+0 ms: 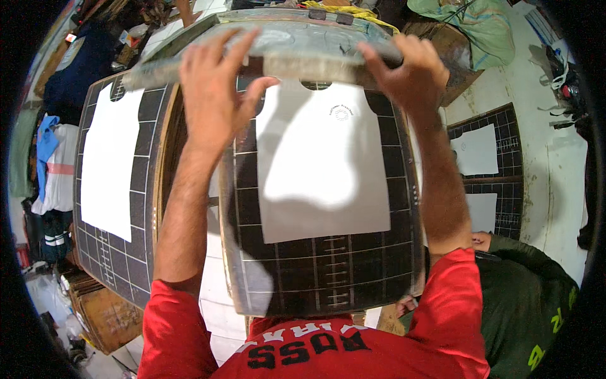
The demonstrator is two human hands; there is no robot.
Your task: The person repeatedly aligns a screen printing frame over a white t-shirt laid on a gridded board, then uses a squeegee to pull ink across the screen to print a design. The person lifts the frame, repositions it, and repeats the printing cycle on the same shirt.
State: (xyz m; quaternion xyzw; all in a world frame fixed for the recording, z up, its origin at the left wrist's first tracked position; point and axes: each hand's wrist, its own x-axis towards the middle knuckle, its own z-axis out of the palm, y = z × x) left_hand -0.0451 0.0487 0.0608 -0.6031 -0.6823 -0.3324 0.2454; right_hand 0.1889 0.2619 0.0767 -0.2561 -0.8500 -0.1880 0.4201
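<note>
A screen-printing frame point(315, 66) with a pale edge is raised and tilted above the far end of the middle board. My left hand point(211, 88) is at its near edge, fingers over the top and thumb below. My right hand point(413, 69) grips the same edge at the right, fingers curled, next to a dark rounded piece point(388, 54). Below, a white shirt-shaped panel point(325, 170) lies flat on a black board point(297, 271) with white grid lines. It bears a small dark round print point(341, 114) near its neck cutout. Shadow covers part of the panel.
Another gridded board point(139, 189) with a white panel point(110, 158) stands at left. Smaller gridded boards point(508, 151) with white pieces are at right. A person in a dark green garment point(524, 303) is close at lower right. A green sack point(473, 28) lies at far right.
</note>
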